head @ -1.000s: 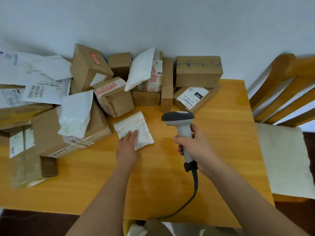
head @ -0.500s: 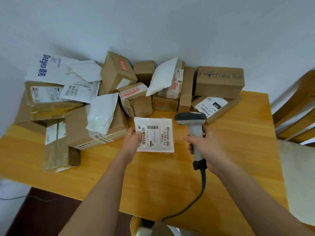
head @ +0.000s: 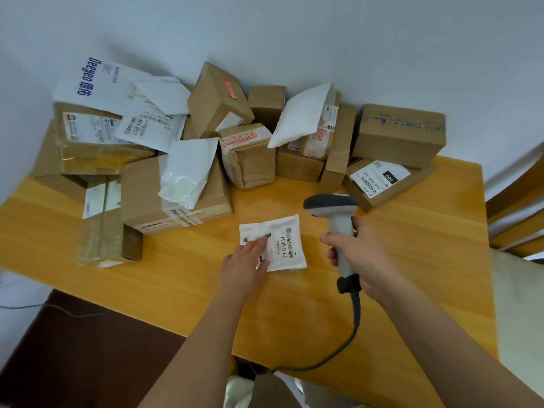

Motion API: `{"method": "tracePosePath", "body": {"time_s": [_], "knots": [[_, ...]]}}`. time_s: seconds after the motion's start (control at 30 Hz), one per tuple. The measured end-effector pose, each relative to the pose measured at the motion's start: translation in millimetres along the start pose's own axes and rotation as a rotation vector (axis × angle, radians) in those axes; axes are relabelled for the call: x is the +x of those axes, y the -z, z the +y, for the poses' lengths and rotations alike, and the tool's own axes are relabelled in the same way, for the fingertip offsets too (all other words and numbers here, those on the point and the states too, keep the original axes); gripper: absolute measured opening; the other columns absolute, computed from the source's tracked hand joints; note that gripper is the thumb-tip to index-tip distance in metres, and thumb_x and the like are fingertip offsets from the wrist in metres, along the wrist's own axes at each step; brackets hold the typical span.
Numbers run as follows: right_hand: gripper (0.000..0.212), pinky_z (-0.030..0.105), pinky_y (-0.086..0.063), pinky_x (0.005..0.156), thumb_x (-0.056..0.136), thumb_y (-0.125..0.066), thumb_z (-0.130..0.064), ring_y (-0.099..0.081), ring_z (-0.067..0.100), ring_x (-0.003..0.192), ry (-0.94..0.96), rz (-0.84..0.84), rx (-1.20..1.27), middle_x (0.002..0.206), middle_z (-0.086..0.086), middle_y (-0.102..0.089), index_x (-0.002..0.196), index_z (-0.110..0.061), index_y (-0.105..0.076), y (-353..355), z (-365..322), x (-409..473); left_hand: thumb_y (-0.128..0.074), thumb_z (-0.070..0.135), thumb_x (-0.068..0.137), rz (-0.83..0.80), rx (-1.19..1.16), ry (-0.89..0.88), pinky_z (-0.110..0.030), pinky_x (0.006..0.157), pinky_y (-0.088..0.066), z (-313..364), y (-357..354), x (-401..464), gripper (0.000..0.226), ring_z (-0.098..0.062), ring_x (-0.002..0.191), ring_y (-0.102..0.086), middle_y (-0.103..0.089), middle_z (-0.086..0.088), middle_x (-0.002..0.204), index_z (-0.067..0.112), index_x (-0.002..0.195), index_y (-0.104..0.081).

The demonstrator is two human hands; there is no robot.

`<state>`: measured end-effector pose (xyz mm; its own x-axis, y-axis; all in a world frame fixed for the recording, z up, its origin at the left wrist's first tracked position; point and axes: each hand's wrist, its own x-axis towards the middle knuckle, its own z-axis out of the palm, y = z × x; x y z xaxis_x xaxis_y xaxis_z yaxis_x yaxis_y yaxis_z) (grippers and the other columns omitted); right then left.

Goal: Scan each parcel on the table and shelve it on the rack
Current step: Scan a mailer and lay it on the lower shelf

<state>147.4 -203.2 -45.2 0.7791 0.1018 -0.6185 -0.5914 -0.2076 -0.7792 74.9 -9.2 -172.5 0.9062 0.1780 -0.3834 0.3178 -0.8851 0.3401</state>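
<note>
Your small white parcel [head: 278,242] lies flat on the table [head: 412,245], label side up, print reading sideways to you. Your grey scanner [head: 335,222] stands upright just right of it, head over its far right corner. Behind, brown boxes [head: 400,134] and white mailers [head: 188,169] sit heaped along the wall.

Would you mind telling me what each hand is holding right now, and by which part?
The right hand grips the grey handheld barcode scanner by its handle. The left hand holds nothing; its fingers rest on the small white label-up mailer.
</note>
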Motion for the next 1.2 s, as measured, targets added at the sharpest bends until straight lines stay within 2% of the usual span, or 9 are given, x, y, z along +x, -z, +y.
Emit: {"method": "tracePosePath", "body": {"time_s": [0.13,0.23,0.33,0.43,0.5,0.6,0.73,0.87,1.2], "knots": [[0.031,0.027,-0.051,0.053,0.087,-0.070,-0.007,-0.057,0.014,0.058,0.016,-0.008,-0.049,0.083,0.009,-0.061,0.111,-0.017,-0.054,-0.8,1.8,1.7,-0.050,0.041,0.100,-0.047,0.009,0.070,-0.044,0.103,-0.039,1.8,-3.8,6.1,0.055,-0.021,0.132,-0.034,-0.037,0.008,0.149,0.028,0.151,-0.033],[0.033,0.029,-0.051,0.055,0.088,-0.070,-0.009,-0.057,0.015,0.059,0.010,-0.028,-0.078,0.090,0.015,-0.064,0.116,-0.017,-0.054,-1.9,2.0,0.0,-0.059,0.039,0.095,0.021,0.038,0.087,-0.041,0.103,-0.036,10.3,1.5,10.1,0.057,-0.021,0.129,-0.035,-0.040,0.004,0.141,0.025,0.146,-0.038],[0.032,0.028,-0.051,0.055,0.089,-0.069,-0.011,-0.058,0.014,0.058,0.013,-0.077,-0.109,0.103,0.020,-0.067,0.117,-0.019,-0.055,-3.9,1.5,-2.4,-0.056,0.018,0.096,0.114,0.130,-0.033,-0.034,0.100,-0.035,18.6,-0.1,5.7,0.058,-0.021,0.128,-0.036,-0.037,0.002,0.144,0.027,0.149,-0.033],[0.030,0.027,-0.050,0.055,0.090,-0.067,-0.013,-0.058,0.013,0.057,0.012,-0.111,-0.139,0.105,0.023,-0.067,0.115,-0.021,-0.055,-5.7,-0.6,-4.0,-0.047,0.007,0.097,0.021,0.163,-0.142,-0.037,0.111,-0.031,15.5,-11.1,0.4,0.063,-0.024,0.143,-0.024,-0.021,0.003,0.160,0.029,0.152,-0.029],[0.026,0.027,-0.050,0.055,0.090,-0.067,-0.014,-0.057,0.014,0.059,0.014,-0.124,-0.149,0.105,0.024,-0.067,0.112,-0.021,-0.055,-7.3,-2.3,-4.9,-0.048,0.007,0.097,0.001,0.104,-0.122,-0.038,0.120,-0.023,7.1,-15.3,-0.8,0.059,-0.022,0.151,-0.009,-0.008,0.006,0.165,0.027,0.151,-0.033],[0.020,0.030,-0.050,0.058,0.091,-0.065,-0.018,-0.057,0.017,0.062,0.019,-0.139,-0.157,0.103,0.019,-0.068,0.109,-0.020,-0.057,-10.2,-4.6,-6.7,-0.049,0.018,0.097,0.065,0.020,-0.036,-0.038,0.118,-0.028,3.4,-13.1,-6.3,0.042,-0.024,0.149,-0.014,-0.008,0.004,0.164,0.021,0.138,-0.050],[0.016,0.031,-0.050,0.060,0.095,-0.061,-0.026,-0.058,0.017,0.063,0.007,-0.187,-0.153,0.094,0.010,-0.067,0.108,-0.018,-0.060,-14.8,-7.4,-10.8,-0.050,0.026,0.098,0.088,0.008,-0.010,-0.035,0.121,-0.019,1.8,-16.4,-10.6,0.045,-0.017,0.150,-0.010,-0.019,0.001,0.161,0.025,0.143,-0.047],[0.021,0.026,-0.048,0.056,0.100,-0.053,-0.037,-0.057,0.011,0.052,-0.042,-0.249,-0.131,0.073,0.010,-0.060,0.107,-0.018,-0.060,-19.8,-10.7,-16.0,-0.050,0.026,0.101,0.034,-0.017,0.033,-0.041,0.123,-0.012,3.5,-15.8,-9.5,0.045,-0.022,0.152,0.003,-0.001,0.000,0.165,0.030,0.145,-0.045],[0.028,0.030,-0.049,0.058,0.102,-0.051,-0.033,-0.056,0.014,0.054,-0.024,-0.228,-0.047,0.090,0.012,-0.060,0.108,-0.007,-0.060,-35.8,-26.1,-30.0,-0.053,0.021,0.099,-0.097,-0.026,0.057,-0.043,0.123,-0.003,1.3,-5.1,-1.6,0.048,-0.023,0.152,0.003,0.001,-0.002,0.166,0.030,0.145,-0.043]]}}
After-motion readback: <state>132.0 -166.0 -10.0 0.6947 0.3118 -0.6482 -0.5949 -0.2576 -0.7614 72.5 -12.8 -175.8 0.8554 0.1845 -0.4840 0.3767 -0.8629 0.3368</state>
